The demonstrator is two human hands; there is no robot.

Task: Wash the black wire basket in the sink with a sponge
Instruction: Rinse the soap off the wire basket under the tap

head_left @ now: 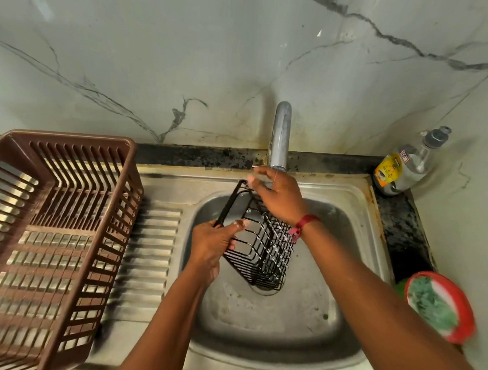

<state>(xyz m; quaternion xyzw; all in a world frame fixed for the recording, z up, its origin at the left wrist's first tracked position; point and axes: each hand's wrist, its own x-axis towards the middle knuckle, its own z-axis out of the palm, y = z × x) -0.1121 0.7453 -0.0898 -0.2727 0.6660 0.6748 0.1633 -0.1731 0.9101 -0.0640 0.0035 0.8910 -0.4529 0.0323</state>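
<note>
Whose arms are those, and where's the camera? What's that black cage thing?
The camera sits on a person's head and looks down, so you see their own two arms. They hold a black wire basket over a steel sink, under the silver tap. The left hand grips its side; the right hand lies on its top end. A brown plastic dish rack stands on the left. On the right, a green sponge sits in a round red dish, with a clear, yellow-labelled bottle behind it.

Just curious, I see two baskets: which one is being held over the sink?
The black wire basket, gripped by the left hand, the right hand at its top. The bigger brown plastic basket sits untouched on the drainboard.
</note>
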